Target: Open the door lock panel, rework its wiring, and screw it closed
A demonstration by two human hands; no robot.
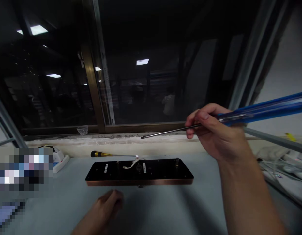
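Note:
A long black panel with a copper-coloured edge (141, 172) lies flat on the grey table (165, 209), with a small white wire (131, 164) and labels on top. My right hand (214, 133) is raised above the panel's right end, fingers closed on a long screwdriver with a blue handle (263, 111); its thin shaft points left toward the window sill. My left hand (105, 205) rests on the table just in front of the panel, fingers curled, with nothing visible in it. A second screwdriver with a black and yellow handle (104, 154) lies behind the panel.
A dark window with a bronze frame (94, 94) stands behind the white sill (116, 142), where a small clear cup (82, 130) sits. A white device (59, 160) lies at the left. White cables and boxes (283, 163) pile up at the right.

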